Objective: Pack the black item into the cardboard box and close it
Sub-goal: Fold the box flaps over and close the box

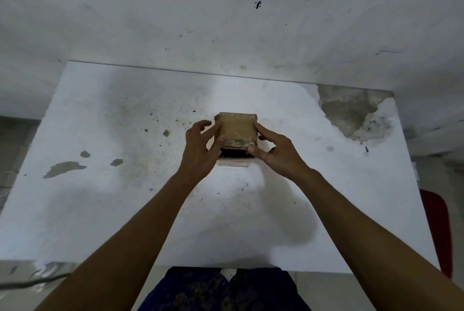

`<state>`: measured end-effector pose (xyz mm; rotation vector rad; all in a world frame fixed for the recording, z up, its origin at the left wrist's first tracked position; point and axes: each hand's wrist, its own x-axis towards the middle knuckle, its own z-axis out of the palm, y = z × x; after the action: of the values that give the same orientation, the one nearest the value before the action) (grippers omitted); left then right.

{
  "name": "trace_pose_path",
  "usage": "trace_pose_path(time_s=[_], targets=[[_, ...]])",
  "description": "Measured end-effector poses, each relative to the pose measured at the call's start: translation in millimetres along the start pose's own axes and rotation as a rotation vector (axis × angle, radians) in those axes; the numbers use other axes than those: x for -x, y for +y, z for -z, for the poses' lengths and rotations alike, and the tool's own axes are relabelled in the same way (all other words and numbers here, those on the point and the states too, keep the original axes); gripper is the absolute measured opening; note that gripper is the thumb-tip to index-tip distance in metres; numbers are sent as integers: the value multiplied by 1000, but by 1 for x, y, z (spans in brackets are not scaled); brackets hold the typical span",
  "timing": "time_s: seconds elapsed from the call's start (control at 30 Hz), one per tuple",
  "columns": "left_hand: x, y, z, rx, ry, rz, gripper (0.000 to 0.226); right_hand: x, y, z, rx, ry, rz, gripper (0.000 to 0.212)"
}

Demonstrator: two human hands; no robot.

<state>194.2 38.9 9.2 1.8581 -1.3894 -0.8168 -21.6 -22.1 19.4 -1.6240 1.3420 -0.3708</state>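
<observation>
A small brown cardboard box (237, 127) stands in the middle of the white table (125, 210). Its top flap lies nearly flat over the opening. A dark gap (232, 153) shows under the flap's near edge, where something black sits inside the box. My left hand (200, 150) touches the box's left side, thumb on the flap's near left corner, fingers spread. My right hand (273, 151) rests on the right side, thumb pressing the flap's near right corner.
The table top is worn, with chipped patches at the left (64, 168) and a large bare patch at the far right corner (351, 112). A stained white wall (226, 9) stands right behind the table. A red chair (438, 233) is at the right edge.
</observation>
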Motion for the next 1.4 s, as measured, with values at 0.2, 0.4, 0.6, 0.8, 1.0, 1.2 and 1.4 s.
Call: trace_pose_path(time_s=[0.2, 0.4, 0.6, 0.8, 1.0, 1.2, 1.4], targets=[[2, 20, 0, 189, 38, 67, 44, -4, -4, 1, -64, 34, 17, 78], [2, 20, 3, 113, -3, 51, 44, -6, -2, -2, -17, 40, 19, 80], [-4, 7, -1, -87, -41, -16, 45, -6, 7, -1, 159, 11, 48, 89], [-2, -7, -4, -37, -95, -39, 48, -7, 14, -1, 218, 6, 64, 88], [-4, -16, -5, -43, -89, -84, 50, -3, 17, -2, 250, 2, 136, 81], [-5, -16, -3, 12, -55, -98, 46, 4, 18, -5, 459, 25, 263, 70], [-3, -16, 1, 53, -72, -111, 46, 6, 20, -5, 537, 72, 295, 72]])
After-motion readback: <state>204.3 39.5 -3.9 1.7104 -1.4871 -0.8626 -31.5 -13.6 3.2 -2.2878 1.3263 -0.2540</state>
